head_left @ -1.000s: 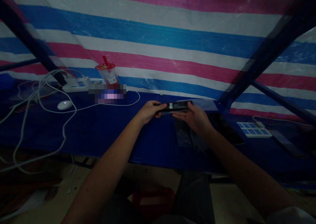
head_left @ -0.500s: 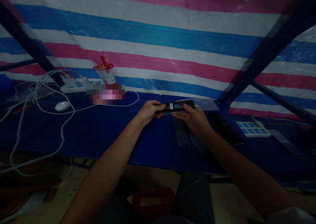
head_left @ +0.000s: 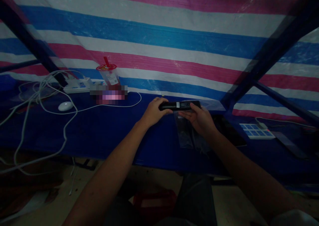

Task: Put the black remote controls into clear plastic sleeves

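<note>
A long black device (head_left: 183,105) with a small white label lies level between my two hands, above the blue table. Its exact kind does not show. My left hand (head_left: 155,111) is closed round its left end, fingers over the far side and thumb on the near side. At the right end my right hand (head_left: 201,119) grips it, thumb on top and fingers below. Clear plastic film (head_left: 213,104) sticks out beyond that end; whether it wraps the device I cannot tell. Below my right hand, a clear plastic bag (head_left: 184,133) rests on the table.
White cables (head_left: 65,133) tangle at the left around a white mouse (head_left: 65,106) and a power strip (head_left: 74,88). A drink cup (head_left: 109,74) with a red straw stands behind. To the right are a dark flat tablet-like thing (head_left: 231,133), a white-and-blue block (head_left: 256,131) and a phone-like slab (head_left: 289,144).
My left hand has turned and wrapped further round the device's left end. The device and both hands sit slightly further right in view, as the whole scene has shifted a little.
</note>
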Demonstrator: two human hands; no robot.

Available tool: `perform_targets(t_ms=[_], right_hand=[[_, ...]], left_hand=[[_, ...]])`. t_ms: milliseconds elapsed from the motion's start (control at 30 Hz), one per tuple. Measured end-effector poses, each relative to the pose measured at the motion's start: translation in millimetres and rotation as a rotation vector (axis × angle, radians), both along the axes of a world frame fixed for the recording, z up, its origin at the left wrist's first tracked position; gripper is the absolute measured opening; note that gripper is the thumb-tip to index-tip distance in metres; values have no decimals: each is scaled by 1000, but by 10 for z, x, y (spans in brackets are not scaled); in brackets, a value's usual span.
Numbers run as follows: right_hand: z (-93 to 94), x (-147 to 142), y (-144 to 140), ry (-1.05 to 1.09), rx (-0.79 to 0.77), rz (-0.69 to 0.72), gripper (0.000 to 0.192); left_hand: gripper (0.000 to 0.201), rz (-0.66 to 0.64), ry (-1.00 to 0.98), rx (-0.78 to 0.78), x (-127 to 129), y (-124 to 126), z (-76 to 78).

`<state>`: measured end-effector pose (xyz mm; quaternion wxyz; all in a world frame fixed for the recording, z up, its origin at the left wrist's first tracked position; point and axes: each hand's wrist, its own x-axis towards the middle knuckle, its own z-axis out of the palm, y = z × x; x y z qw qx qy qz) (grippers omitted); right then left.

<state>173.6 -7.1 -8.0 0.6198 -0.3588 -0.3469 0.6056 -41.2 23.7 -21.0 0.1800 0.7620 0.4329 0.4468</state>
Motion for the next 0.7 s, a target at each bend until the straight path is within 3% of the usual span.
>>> perform_targets(t_ms=[67,167,333,467,700], right_hand=[[3,9,2,7,3,2,3],[0,20,3,8,-2,9,4],[-8,31,14,17,-11,0,5],[-14,47,20,34,-38,14,6],[-16,60,18,49,-47,29,3]], left_hand=[[43,-7,56,54,-18,7,0],[42,-3,0,18,-30,19,-4],[31,-20,-357,-238,-21,75,-16],[39,-34,-652,-468,-28,125,-18],[45,-30,-849,-598,-62,145,-3]])
